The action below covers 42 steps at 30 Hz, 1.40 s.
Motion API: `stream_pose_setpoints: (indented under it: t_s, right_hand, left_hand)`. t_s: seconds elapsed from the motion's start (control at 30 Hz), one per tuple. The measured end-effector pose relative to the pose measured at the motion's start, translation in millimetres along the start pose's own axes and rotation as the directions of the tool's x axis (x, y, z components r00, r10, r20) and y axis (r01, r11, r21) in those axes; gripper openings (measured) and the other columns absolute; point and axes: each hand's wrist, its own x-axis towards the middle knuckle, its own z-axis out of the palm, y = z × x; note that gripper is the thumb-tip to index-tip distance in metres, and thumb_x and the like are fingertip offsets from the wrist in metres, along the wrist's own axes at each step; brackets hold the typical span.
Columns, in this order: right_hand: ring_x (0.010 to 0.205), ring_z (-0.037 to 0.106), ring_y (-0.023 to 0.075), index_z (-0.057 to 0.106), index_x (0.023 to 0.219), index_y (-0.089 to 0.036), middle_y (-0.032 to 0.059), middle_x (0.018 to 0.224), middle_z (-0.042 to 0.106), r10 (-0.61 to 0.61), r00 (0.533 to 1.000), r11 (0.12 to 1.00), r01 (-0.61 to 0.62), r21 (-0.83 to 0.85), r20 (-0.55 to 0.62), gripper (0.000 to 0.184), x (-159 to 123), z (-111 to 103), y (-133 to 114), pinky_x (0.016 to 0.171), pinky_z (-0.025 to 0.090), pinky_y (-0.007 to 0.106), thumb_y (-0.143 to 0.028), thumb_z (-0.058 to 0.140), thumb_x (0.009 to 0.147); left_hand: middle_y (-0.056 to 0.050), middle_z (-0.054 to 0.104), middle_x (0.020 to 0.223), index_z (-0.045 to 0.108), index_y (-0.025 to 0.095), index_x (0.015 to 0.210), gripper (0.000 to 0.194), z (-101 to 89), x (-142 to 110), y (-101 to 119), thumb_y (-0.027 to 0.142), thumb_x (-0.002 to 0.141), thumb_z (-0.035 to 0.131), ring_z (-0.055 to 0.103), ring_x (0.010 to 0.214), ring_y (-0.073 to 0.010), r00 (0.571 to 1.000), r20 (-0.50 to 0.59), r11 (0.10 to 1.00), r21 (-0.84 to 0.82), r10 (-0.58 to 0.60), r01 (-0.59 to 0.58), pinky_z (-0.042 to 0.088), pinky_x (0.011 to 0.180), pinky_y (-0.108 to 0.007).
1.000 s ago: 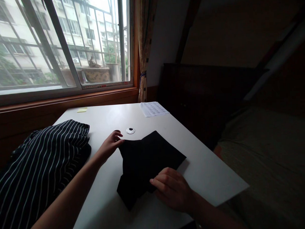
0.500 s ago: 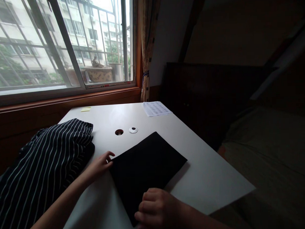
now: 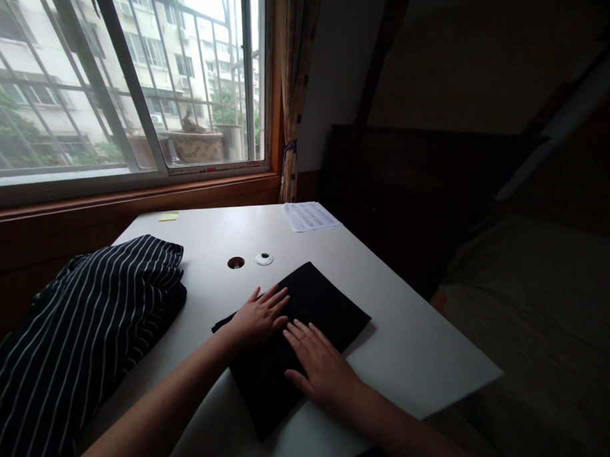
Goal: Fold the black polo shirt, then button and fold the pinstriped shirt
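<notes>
A folded black cloth (image 3: 332, 307) lies flat on the white table (image 3: 414, 351), roughly rectangular and turned at an angle. My left hand (image 3: 258, 315) rests palm down on its left part, fingers stretched out. Just to the right and nearer me, my right hand (image 3: 317, 365) lies flat on the cloth too, fingers spread. Neither hand holds anything.
A dark striped garment (image 3: 88, 316) is heaped at the table's left. Behind the cloth are a cable hole (image 3: 235, 262) and its white cap (image 3: 264, 258). A printed sheet (image 3: 309, 216) and a yellow note (image 3: 168, 216) lie near the window. A bed (image 3: 537, 300) stands at the right.
Both hands let go of the cloth's edges and moved onto its top, now lying flat. The cloth has gone from an uneven fold to a neat rectangle.
</notes>
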Motion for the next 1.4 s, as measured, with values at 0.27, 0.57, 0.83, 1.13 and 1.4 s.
stream_pose_setpoints:
  t_s: [0.27, 0.57, 0.83, 1.13, 1.4]
  right_hand:
    - [0.151, 0.02, 0.0261, 0.02, 0.158, -0.016, 0.0122, 0.163, 0.023, 0.003, 1.0, 1.0, -0.003, 0.005, 0.03, 0.079, -20.8, 2.0, 1.6, 0.122, 0.026, 0.048, -0.048, 0.055, 0.095]
    - [0.151, 0.018, 0.0294, 0.007, 0.159, -0.015, 0.0155, 0.164, 0.016, -0.05, 0.996, 0.997, 0.046, 0.064, 0.075, 0.091, -44.0, -5.9, 4.4, 0.121, 0.028, 0.051, -0.056, 0.055, 0.094]
    - [0.15, 0.021, 0.0249, 0.008, 0.16, -0.021, 0.0093, 0.164, 0.019, -0.041, 0.989, 0.992, 0.023, 0.123, 0.141, 0.081, -55.4, -17.6, 16.4, 0.121, 0.027, 0.046, -0.055, 0.048, 0.098]
    - [0.148, 0.028, 0.0243, 0.021, 0.158, -0.027, 0.0072, 0.161, 0.031, -0.004, 0.994, 0.977, -0.018, 0.21, 0.105, 0.066, -75.9, -30.7, 38.3, 0.121, 0.028, 0.047, -0.043, 0.049, 0.1]
    - [0.116, 0.057, 0.0224, 0.056, 0.135, -0.028, 0.009, 0.128, 0.061, 0.069, 0.998, 0.946, -0.065, 0.318, -0.002, 0.036, -88.8, -40.5, 35.9, 0.101, 0.049, 0.044, -0.024, 0.046, 0.1]
  left_hand:
    - [-0.003, 0.019, 0.163, 0.017, 0.028, 0.158, 0.057, 16.8, 14.5, -24.4, 0.049, 0.105, 0.027, 0.013, 0.152, -0.0274, 0.996, 0.03, 0.997, 0.01, -0.082, 0.082, 0.02, 0.119, -0.056]
    - [-0.006, 0.023, 0.162, 0.019, 0.028, 0.158, 0.06, 15.1, 20.6, -26.8, 0.05, 0.104, 0.032, 0.018, 0.151, -0.0301, 0.985, 0.038, 0.982, -0.078, -0.168, 0.171, 0.015, 0.119, -0.059]
    - [-0.009, 0.022, 0.163, 0.021, 0.024, 0.158, 0.063, 15.8, 15.6, -25.1, 0.054, 0.103, 0.03, 0.019, 0.151, -0.0298, 0.983, 0.012, 0.981, -0.07, -0.181, 0.181, 0.016, 0.12, -0.056]
    - [-0.006, 0.025, 0.163, 0.022, 0.033, 0.156, 0.056, 9.8, -15.8, -42.7, 0.052, 0.104, 0.028, 0.02, 0.151, -0.0281, 0.979, 0.035, 0.974, -0.1, -0.201, 0.203, 0.017, 0.12, -0.055]
    - [-0.012, 0.059, 0.135, 0.041, 0.024, 0.149, 0.052, 0.9, -28.1, -46.3, 0.042, 0.1, 0.046, 0.052, 0.125, -0.0285, 0.971, -0.15, 0.956, -0.256, -0.188, 0.146, 0.042, 0.107, -0.049]
